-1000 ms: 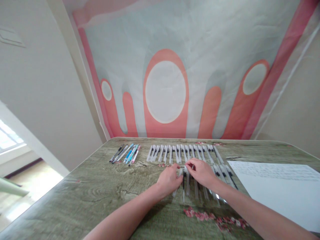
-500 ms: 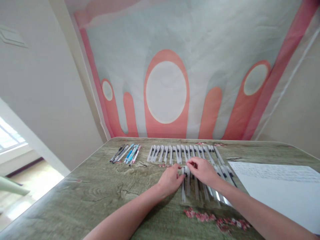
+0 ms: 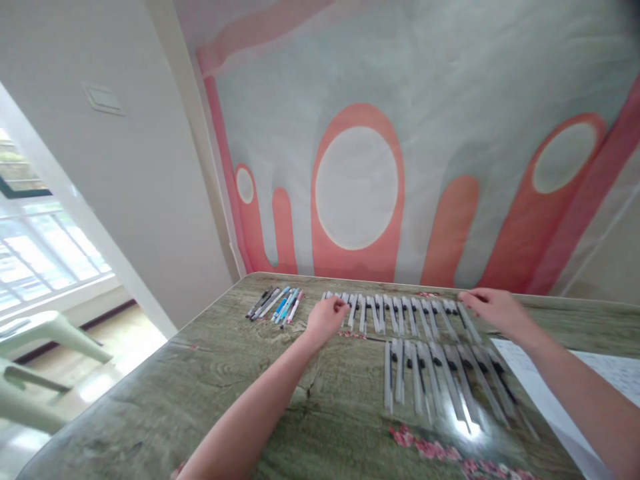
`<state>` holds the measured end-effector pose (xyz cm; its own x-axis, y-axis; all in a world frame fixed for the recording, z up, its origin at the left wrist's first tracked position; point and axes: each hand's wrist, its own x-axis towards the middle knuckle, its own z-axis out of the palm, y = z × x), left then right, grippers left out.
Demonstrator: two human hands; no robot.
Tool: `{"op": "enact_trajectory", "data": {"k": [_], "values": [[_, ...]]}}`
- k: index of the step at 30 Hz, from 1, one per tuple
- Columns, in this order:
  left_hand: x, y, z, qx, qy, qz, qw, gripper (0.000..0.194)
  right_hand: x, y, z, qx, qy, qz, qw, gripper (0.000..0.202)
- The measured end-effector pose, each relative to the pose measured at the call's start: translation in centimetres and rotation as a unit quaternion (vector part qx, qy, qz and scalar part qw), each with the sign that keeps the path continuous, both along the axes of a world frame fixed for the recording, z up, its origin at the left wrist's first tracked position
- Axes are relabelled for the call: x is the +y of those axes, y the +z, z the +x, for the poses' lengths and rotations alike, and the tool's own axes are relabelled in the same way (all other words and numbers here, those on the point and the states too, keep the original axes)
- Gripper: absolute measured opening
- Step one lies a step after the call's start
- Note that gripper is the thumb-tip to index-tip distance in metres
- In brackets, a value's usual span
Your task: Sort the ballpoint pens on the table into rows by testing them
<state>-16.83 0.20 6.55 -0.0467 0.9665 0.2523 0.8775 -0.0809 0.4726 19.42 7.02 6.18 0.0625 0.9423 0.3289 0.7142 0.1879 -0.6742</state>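
Two rows of pale, clear-barrelled pens with black parts lie side by side on the table, a back row (image 3: 396, 313) and a front row (image 3: 434, 380). At the left end of the back row is my left hand (image 3: 325, 319), its fingers curled and closed over the tops of the pens there. My right hand (image 3: 497, 310) is at the other end, thumb and forefinger closed together by the top of the last pen. Whether either hand grips a pen is hidden. Neither hand touches the front row.
A loose group of black, blue and pink pens (image 3: 287, 307) lies at the back left of the table (image 3: 240, 393). Written-on paper (image 3: 545, 380) lies at the right, partly under my right forearm. A patterned wall stands behind; a pale green stool (image 3: 55, 333) is at left.
Both hands have left the front row. The left moved back and left, the right moved back and right, to opposite ends of the back row. The view has turned slightly left.
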Motion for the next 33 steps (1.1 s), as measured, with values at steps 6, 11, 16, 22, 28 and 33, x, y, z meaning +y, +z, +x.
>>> {"op": "enact_trajectory", "data": {"k": [6, 11, 16, 22, 28, 33], "values": [[1.4, -0.4, -5.9, 0.084, 0.147, 0.017, 0.985, 0.025, 3.1, -5.1, 5.2, -0.050, -0.079, -0.090, 0.992, 0.035], [1.2, -1.5, -9.2, 0.138, 0.274, 0.006, 0.952, 0.033, 3.1, -7.1, 6.3, -0.092, -0.151, -0.078, 0.981, 0.035], [1.4, -2.7, -10.5, 0.181, 0.327, 0.001, 0.928, 0.034, 2.8, -7.4, 6.1, -0.101, -0.164, -0.078, 0.978, 0.032], [1.5, -2.9, -11.2, 0.169, 0.336, 0.016, 0.926, 0.034, 2.8, -7.6, 6.1, -0.090, -0.169, -0.082, 0.978, 0.029], [1.0, -2.7, -13.9, 0.161, 0.379, 0.026, 0.911, 0.034, 3.1, -7.8, 6.1, -0.091, -0.164, -0.099, 0.977, 0.029], [0.9, -3.2, -15.4, 0.157, 0.393, 0.020, 0.906, 0.033, 3.3, -7.8, 6.2, -0.086, -0.166, -0.104, 0.977, 0.030]]}}
